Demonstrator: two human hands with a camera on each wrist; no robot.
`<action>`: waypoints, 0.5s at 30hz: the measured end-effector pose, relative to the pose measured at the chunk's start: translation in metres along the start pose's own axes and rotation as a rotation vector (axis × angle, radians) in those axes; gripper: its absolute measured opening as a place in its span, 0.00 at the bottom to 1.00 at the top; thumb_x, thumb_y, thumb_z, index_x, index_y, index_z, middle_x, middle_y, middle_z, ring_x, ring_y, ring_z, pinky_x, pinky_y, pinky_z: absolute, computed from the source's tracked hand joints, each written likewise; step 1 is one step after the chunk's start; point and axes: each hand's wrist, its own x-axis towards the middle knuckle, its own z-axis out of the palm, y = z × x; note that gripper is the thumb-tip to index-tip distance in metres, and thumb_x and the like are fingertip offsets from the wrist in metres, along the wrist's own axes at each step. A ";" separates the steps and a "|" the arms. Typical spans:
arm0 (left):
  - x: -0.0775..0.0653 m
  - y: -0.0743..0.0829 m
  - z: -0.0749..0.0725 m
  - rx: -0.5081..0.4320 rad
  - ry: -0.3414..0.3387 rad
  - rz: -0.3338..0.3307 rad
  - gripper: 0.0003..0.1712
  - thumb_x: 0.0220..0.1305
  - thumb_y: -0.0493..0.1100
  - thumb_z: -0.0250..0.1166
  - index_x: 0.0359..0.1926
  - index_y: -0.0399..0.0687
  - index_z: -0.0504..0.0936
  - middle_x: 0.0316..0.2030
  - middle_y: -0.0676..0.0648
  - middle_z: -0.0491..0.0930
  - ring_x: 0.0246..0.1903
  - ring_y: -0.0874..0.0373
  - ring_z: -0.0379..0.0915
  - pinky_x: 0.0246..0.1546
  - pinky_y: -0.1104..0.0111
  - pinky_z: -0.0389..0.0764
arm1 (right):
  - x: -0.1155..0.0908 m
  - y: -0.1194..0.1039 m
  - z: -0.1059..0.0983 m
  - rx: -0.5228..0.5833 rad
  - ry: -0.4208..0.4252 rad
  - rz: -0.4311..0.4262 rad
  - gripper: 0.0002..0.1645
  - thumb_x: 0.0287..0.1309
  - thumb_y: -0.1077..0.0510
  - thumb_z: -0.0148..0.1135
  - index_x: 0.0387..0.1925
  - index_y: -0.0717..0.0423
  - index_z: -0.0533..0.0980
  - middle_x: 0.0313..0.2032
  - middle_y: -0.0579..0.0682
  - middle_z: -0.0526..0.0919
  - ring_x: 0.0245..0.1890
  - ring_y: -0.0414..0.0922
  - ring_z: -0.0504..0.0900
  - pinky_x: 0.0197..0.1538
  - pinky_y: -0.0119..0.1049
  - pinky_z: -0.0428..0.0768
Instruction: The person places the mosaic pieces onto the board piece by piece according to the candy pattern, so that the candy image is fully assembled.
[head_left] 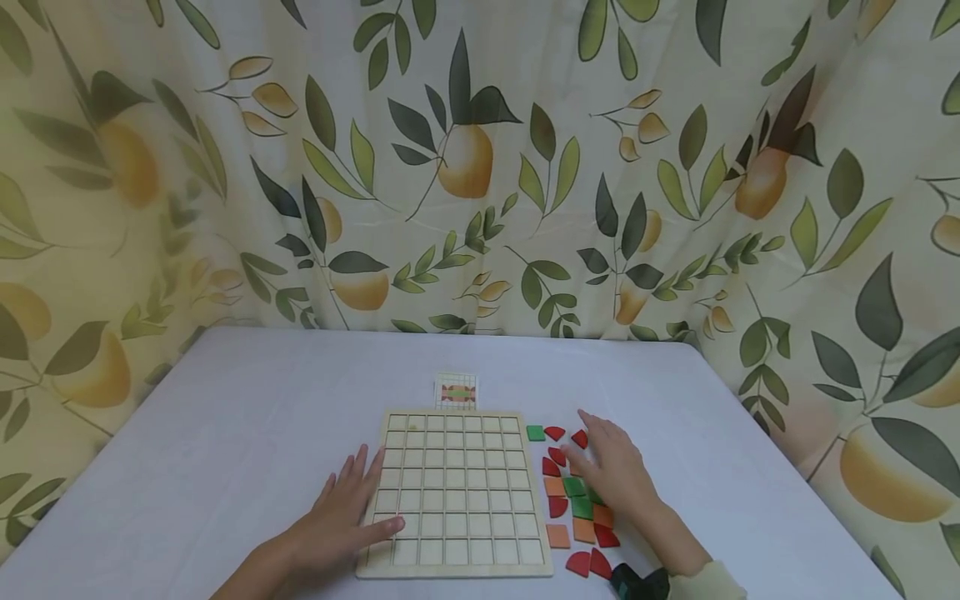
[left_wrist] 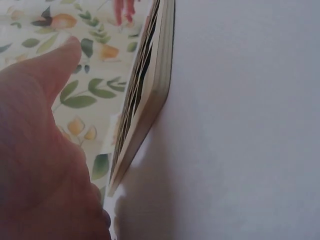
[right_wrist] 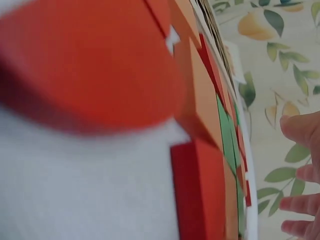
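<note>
A pale wooden grid board (head_left: 457, 572) lies flat on the table, its square cells without pieces. My left hand (head_left: 341, 517) rests at the board's left edge, fingers spread, with the thumb over the frame. To the board's right lies a loose group of flat pieces: red quarter-round pieces (head_left: 578, 563), orange squares (head_left: 558, 536) and green squares (head_left: 536, 433). Above the upper part of this group hovers my right hand (head_left: 615, 467), fingers extended, covering some pieces. In the right wrist view, a red piece (right_wrist: 100, 65) looms close and my right fingers (right_wrist: 300, 203) appear apart from the pieces.
A small pattern card (head_left: 456, 390) with a red, orange and green figure stands just behind the board. White cloth (head_left: 285, 400) covers the table. A curtain (head_left: 525, 167) printed with fruit and leaves hangs behind. A black wrist device (head_left: 639, 582) sits near the lowest red pieces.
</note>
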 end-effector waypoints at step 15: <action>-0.006 -0.016 0.011 0.047 0.078 0.088 0.73 0.39 0.74 0.64 0.69 0.32 0.37 0.69 0.37 0.40 0.68 0.47 0.33 0.56 0.85 0.23 | 0.012 0.022 -0.002 0.189 -0.025 0.097 0.41 0.52 0.49 0.65 0.64 0.59 0.63 0.58 0.62 0.68 0.61 0.60 0.61 0.53 0.60 0.67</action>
